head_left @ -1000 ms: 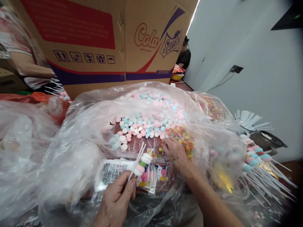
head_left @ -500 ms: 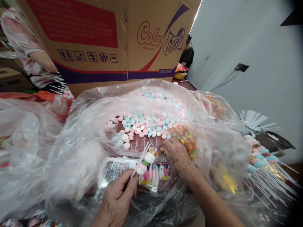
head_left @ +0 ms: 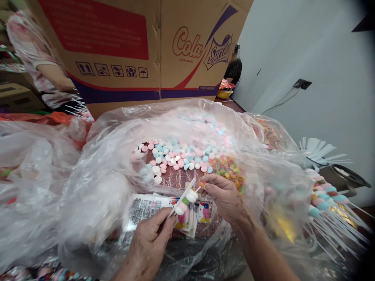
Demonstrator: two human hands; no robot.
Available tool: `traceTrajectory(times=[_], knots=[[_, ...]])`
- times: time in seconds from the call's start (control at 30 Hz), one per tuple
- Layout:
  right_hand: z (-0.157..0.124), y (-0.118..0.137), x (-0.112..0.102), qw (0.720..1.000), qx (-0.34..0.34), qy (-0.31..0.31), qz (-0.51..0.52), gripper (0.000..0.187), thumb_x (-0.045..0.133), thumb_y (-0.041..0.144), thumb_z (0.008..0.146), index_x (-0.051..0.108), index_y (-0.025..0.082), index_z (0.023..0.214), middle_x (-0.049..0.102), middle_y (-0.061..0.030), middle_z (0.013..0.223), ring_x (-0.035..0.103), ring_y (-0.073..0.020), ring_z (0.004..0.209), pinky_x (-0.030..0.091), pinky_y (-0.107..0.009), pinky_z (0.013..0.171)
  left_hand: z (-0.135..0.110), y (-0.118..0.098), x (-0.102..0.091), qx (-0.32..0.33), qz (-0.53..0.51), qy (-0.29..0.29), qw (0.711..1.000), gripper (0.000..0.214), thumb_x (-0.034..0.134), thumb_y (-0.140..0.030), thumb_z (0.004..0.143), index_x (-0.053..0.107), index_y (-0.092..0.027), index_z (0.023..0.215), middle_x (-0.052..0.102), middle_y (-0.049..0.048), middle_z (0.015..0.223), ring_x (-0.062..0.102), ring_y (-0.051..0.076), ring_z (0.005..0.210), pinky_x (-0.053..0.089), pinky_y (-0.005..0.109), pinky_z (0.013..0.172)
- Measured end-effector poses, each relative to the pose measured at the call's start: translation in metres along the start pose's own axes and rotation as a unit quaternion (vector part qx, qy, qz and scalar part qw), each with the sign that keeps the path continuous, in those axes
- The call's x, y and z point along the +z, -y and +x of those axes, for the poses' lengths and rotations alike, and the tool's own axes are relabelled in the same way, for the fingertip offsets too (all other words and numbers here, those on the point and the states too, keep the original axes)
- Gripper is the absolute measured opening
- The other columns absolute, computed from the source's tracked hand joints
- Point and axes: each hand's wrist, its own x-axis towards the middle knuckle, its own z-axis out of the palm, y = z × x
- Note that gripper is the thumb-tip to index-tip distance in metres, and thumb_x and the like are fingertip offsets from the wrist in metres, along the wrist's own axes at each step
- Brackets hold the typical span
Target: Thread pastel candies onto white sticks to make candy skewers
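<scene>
My left hand (head_left: pixel 154 236) is closed around several white sticks; one carries a skewer of candies (head_left: pixel 185 201), white, green and pink, threaded along it. My right hand (head_left: pixel 225 197) pinches a small orange gummy ring (head_left: pixel 202 184) close to the tip of that skewer. Behind the hands lies a heap of pink, blue and white marshmallow candies (head_left: pixel 175 160) under clear plastic. Beside it, past my right hand, is a pile of orange, yellow and green gummy rings (head_left: pixel 230 168). Printed candy packets (head_left: pixel 149 208) lie below the skewer.
A large cardboard box (head_left: pixel 117 47) stands at the back. Clear plastic sheeting (head_left: pixel 88 203) covers much of the table. Finished candy skewers (head_left: pixel 325 195) and a dark pot (head_left: pixel 342 175) are at the right. Two people are partly visible behind the box.
My right hand has drawn back from beside the candy heap, now with a gummy ring at its fingertips near the skewer's tip. The left hand has shifted slightly right with the sticks.
</scene>
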Motion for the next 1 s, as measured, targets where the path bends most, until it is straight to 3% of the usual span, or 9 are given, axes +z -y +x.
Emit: traceTrajectory(times=[0.1,0.43,0.7,0.8,0.87,0.93,1.0], knots=[[-0.002,-0.001,0.004,0.999,0.014,0.004,0.038,0.023,0.088,0.033,0.060,0.077,0.020,0.075,0.071,-0.0008,0.063,0.062,-0.0115,0.057,0.050,-0.022,0.057,0.000,-0.001,0.001,0.005,0.004,-0.005,1.000,0.030,0.050,-0.041,0.091,0.073,-0.021,0.090,0.053,-0.0045,0.057,0.052,0.017,0.056,0.039,0.023,0.055],[-0.008,-0.005,-0.001,0.988,0.035,0.146,0.023,0.021,0.090,0.030,0.065,0.077,0.019,0.076,0.073,-0.0021,0.076,0.064,-0.0134,0.067,0.050,-0.025,0.064,-0.001,0.013,0.004,0.034,-0.021,0.008,0.999,0.035,0.050,-0.041,0.092,0.058,-0.021,0.064,0.052,-0.0042,0.056,0.051,0.015,0.055,0.037,0.023,0.056],[-0.006,-0.010,0.010,0.977,0.068,0.202,0.026,0.021,0.088,0.029,0.068,0.074,0.018,0.079,0.073,-0.0029,0.079,0.063,-0.0139,0.070,0.048,-0.026,0.068,-0.005,0.022,0.000,0.037,-0.059,-0.007,0.998,0.036,0.055,-0.041,0.093,0.057,-0.021,0.062,0.053,-0.0046,0.056,0.050,0.014,0.056,0.036,0.022,0.056],[0.006,-0.001,0.012,0.980,0.025,0.198,-0.004,0.022,0.079,0.038,0.078,0.074,0.018,0.089,0.071,-0.0028,0.082,0.061,-0.0140,0.073,0.047,-0.027,0.070,-0.005,0.022,-0.001,0.051,-0.092,-0.022,0.994,0.037,0.055,-0.041,0.093,0.056,-0.021,0.062,0.053,-0.0044,0.057,0.050,0.014,0.057,0.037,0.022,0.056],[0.019,0.005,0.013,0.983,-0.027,0.162,-0.083,0.023,0.066,0.040,0.088,0.073,0.019,0.095,0.069,-0.0026,0.084,0.060,-0.0143,0.074,0.046,-0.027,0.069,-0.004,0.024,-0.003,0.058,-0.110,-0.025,0.992,0.038,0.054,-0.041,0.094,0.056,-0.021,0.062,0.053,-0.0043,0.058,0.050,0.014,0.057,0.037,0.022,0.056],[0.035,0.007,0.016,0.952,-0.087,0.124,-0.265,0.022,0.054,0.033,0.095,0.071,0.019,0.097,0.067,-0.0024,0.084,0.060,-0.0144,0.074,0.046,-0.026,0.068,-0.005,0.026,-0.006,0.055,-0.119,-0.030,0.991,0.037,0.054,-0.041,0.094,0.057,-0.021,0.063,0.053,-0.0044,0.058,0.049,0.014,0.056,0.037,0.021,0.055],[0.051,0.006,0.021,0.851,-0.144,0.106,-0.494,0.021,0.048,0.021,0.096,0.069,0.019,0.098,0.066,-0.0033,0.089,0.060,-0.0149,0.078,0.046,-0.026,0.071,-0.006,0.029,-0.008,0.047,-0.126,-0.037,0.990,0.036,0.055,-0.041,0.094,0.059,-0.021,0.064,0.053,-0.0047,0.057,0.049,0.014,0.056,0.037,0.021,0.055]])
